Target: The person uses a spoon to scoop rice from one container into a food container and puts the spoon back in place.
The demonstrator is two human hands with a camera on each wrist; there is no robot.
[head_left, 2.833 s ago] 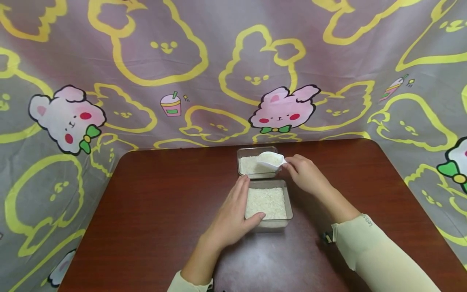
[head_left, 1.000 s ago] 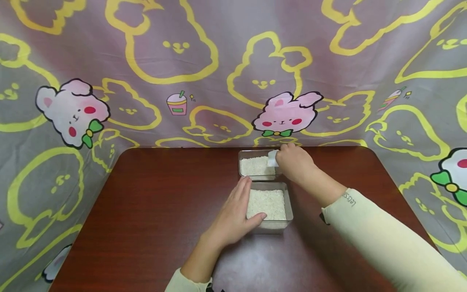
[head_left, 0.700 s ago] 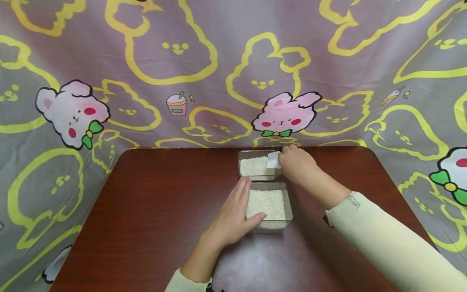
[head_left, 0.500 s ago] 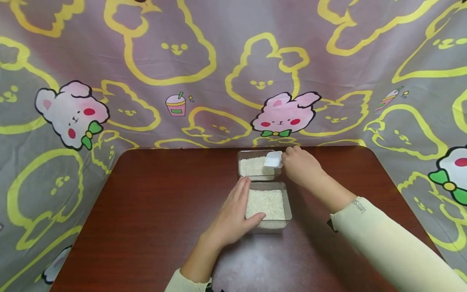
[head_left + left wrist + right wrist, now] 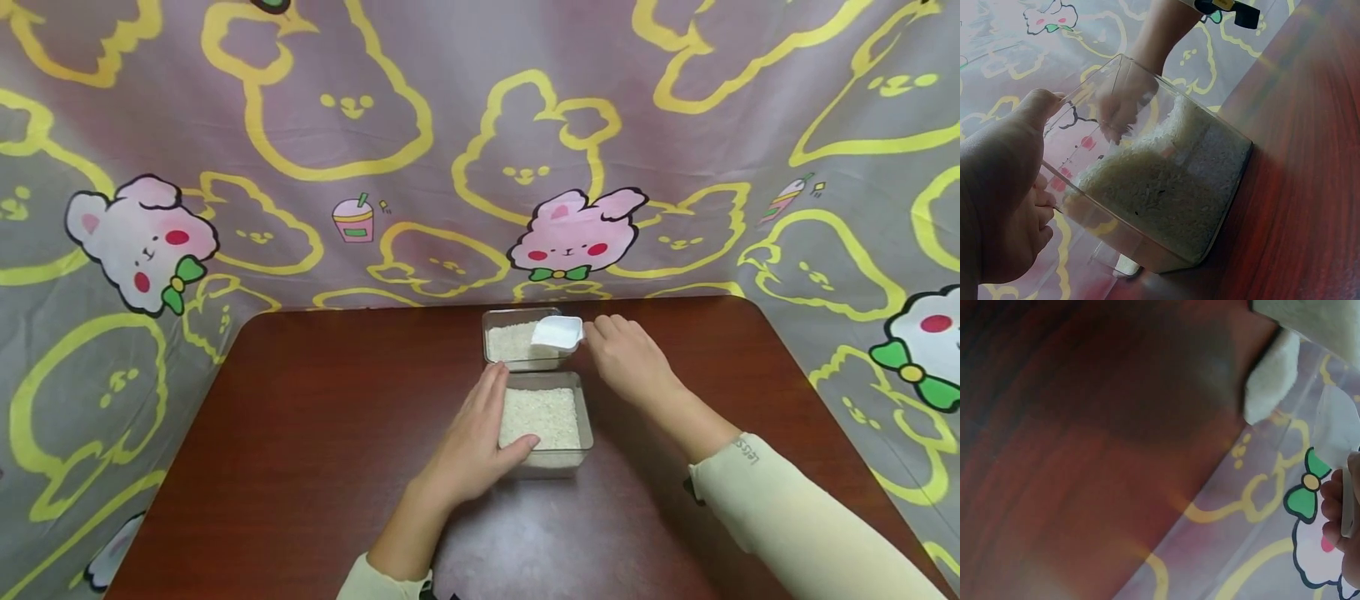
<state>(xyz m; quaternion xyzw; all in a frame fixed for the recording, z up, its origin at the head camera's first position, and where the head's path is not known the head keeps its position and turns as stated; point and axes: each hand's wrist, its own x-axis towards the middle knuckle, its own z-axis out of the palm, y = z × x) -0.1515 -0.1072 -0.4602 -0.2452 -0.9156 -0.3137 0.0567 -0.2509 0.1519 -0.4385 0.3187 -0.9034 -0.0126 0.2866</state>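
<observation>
My right hand (image 5: 630,354) grips the handle of a white scoop (image 5: 557,332), whose bowl is over the right part of the far clear container (image 5: 486,337). In the right wrist view the same scoop (image 5: 1334,428) looks pale and translucent; I see no grains in it. White rice (image 5: 510,342) lies in the far container. My left hand (image 5: 468,450) rests against the near clear container (image 5: 587,417), fingers straight along its left side and thumb over the front rim. Rice (image 5: 540,417) fills much of that one; in the left wrist view this rice (image 5: 1154,187) slopes inside the walls.
Both containers stand one behind the other on a reddish-brown wooden table (image 5: 322,433). A curtain (image 5: 420,108) with rabbit drawings surrounds the table's back and sides. Bare tabletop extends left and right of the containers.
Earlier the scoop was heaped with rice; then it was tipped over the far container. Since then my right hand has turned it back and drawn it slightly nearer. My left hand stays at the near container.
</observation>
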